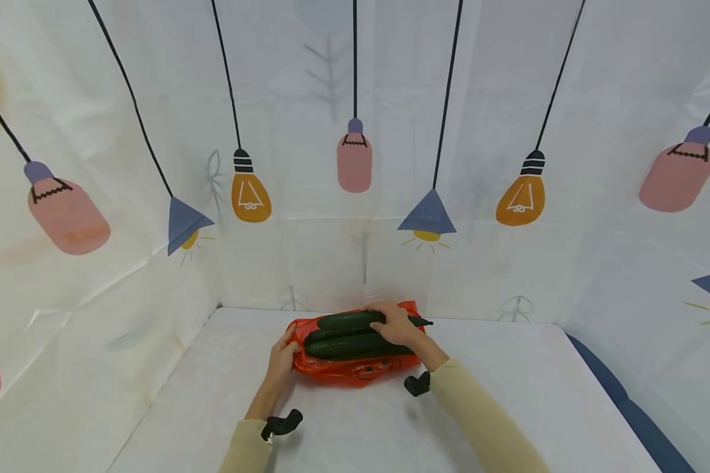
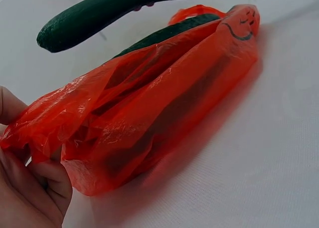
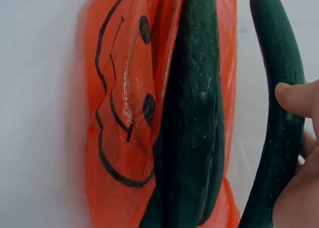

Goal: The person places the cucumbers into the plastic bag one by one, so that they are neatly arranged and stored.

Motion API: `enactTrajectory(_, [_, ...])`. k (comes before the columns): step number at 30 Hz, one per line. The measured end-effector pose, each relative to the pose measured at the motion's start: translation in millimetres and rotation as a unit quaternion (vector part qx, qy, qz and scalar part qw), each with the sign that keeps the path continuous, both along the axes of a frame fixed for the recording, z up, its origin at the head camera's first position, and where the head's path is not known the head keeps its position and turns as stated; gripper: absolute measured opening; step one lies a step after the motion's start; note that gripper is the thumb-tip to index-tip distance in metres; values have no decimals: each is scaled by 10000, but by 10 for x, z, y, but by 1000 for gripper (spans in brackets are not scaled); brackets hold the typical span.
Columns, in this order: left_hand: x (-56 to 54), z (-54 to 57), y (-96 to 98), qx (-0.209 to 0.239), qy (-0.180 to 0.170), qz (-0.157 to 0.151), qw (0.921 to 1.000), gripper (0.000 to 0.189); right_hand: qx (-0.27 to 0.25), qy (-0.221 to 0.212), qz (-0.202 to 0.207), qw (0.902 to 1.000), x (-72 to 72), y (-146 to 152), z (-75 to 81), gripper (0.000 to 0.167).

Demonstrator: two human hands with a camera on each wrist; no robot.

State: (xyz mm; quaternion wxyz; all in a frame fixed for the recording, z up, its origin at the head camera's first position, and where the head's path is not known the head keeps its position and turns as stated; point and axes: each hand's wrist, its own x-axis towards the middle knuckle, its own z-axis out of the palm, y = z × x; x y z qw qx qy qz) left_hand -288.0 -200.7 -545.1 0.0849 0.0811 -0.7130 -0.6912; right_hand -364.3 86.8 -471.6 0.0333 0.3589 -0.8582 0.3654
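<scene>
A red plastic bag (image 1: 355, 376) with a black smiling face printed on it lies on the table, with dark green cucumbers (image 3: 192, 113) inside and showing through its opening. My left hand (image 1: 281, 355) pinches the gathered edge of the bag at its left end. In my right hand (image 1: 395, 325) is one cucumber (image 3: 280, 53), gripped around its middle with the thumb across it. Seen from the left wrist, this held cucumber (image 2: 94, 18) is raised apart from the bag. Part of it is hidden by my fingers.
The white tabletop (image 1: 355, 433) spreads around the bag. Behind it rises a white sheet (image 1: 307, 263) printed with hanging lamps, which also covers both sides. Black straps (image 1: 281, 424) sit at the wrists. Something dark blue (image 1: 621, 394) lies beyond the table's right edge.
</scene>
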Motion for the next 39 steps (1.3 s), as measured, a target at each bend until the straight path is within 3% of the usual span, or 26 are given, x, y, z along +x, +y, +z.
enactTrajectory(7, [177,296,52,192,-61,-133,9997,64,231,-172,-318,9991,-27,-107,-41,36])
enactTrajectory(10, [229,364,74,171,-149,-139,9996,64,349,-252,-426,9982,-29,-157,-65,37])
enactTrajectory(14, [210,332,60,249,-78,-238,9994,63,491,-160,-443,9977,-52,-199,-95,37])
enactTrajectory(21, [9,42,-17,294,-112,-117,9994,62,426,-95,-336,9985,-60,-256,-100,36])
enactTrajectory(23, [13,8,-18,184,-90,-77,9998,62,500,-158,-346,9980,-42,-278,-122,35])
enactTrajectory(33, [85,-14,2,133,63,-21,9999,62,490,-133,-136,9986,16,-378,-199,35])
enactTrajectory(39, [83,2,-22,45,12,-63,10000,61,590,-184,-241,9978,-7,-420,-203,35])
